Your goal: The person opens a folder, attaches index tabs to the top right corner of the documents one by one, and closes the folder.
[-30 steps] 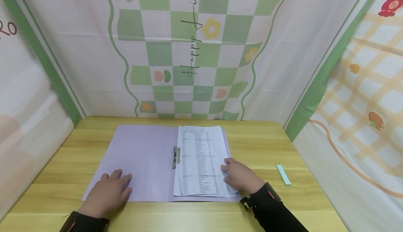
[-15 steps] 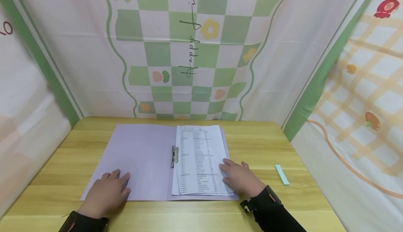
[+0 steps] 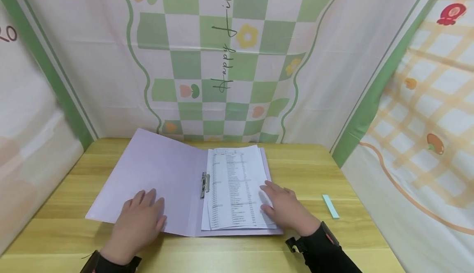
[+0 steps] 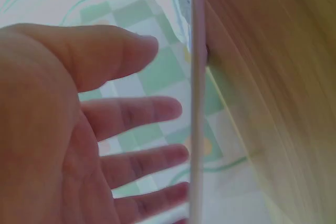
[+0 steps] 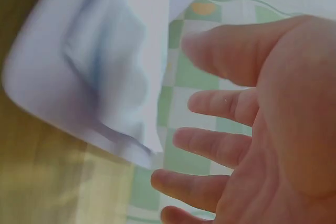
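Note:
A purple folder [image 3: 163,182] lies spread open on the table, its left cover raised at a tilt off the wood. My left hand [image 3: 137,223] is over the inner face of that cover. In the left wrist view its fingers are nearly straight, with fingertips [image 4: 178,153] at the cover's edge-on panel. Printed sheets [image 3: 233,190] are stacked on the right cover, beside a metal clip [image 3: 204,184] at the spine. My right hand [image 3: 289,207] is at the sheets' right edge, fingers extended and gripping nothing. The right wrist view blurs the papers [image 5: 126,66].
A pale blue-green strip [image 3: 331,206] lies on the wooden table [image 3: 303,170] to the right of my right hand. Patterned cloth [image 3: 244,67] hangs behind the table and along both sides.
The folder's left cover has risen from flat on the table to a tilt. My left hand has moved right and slightly up with it. The right hand has barely shifted.

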A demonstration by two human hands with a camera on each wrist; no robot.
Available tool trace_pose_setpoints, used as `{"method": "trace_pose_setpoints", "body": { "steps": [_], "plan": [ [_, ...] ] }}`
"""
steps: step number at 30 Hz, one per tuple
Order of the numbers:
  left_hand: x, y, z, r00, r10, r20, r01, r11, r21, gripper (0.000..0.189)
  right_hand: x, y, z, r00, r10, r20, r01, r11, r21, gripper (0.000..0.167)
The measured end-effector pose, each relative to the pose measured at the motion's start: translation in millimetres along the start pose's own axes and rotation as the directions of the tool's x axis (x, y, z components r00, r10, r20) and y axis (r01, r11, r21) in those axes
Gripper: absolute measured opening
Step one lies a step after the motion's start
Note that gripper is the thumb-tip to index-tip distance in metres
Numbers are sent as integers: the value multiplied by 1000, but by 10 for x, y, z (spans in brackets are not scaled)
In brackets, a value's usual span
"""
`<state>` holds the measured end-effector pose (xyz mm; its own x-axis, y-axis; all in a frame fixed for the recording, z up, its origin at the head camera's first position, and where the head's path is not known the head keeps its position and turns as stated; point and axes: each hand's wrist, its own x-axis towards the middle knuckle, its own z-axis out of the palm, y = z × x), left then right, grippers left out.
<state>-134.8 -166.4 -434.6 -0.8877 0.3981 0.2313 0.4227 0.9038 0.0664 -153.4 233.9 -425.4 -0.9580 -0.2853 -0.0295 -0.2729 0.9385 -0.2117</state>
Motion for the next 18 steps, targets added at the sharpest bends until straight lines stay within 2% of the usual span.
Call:
{"method": "trace_pose_setpoints", "body": {
  "steps": [3,7,12,14,18],
  "plan": [
    [38,55,18,997,72,-24,-73,997,-30,35,-48,61,-34,1000,12,-17,-12,1000,22,57],
    [91,159,48,987,145,-69,-150,986,-71,32,-162,284,-70,997,25,-76,-23,1000,21,49],
    [130,267,47,975,183,-125,-197,974,-108,28,-311,638,-129,988,80,-134,-81,997,-5,40],
    [140,304,40,974,191,-122,-205,971,-122,28,-366,773,-164,986,111,-128,-114,993,-11,39],
    [155,373,29,972,213,-102,-226,964,-142,29,-454,1028,-234,983,170,-65,-173,984,-38,39]
  ]
}}
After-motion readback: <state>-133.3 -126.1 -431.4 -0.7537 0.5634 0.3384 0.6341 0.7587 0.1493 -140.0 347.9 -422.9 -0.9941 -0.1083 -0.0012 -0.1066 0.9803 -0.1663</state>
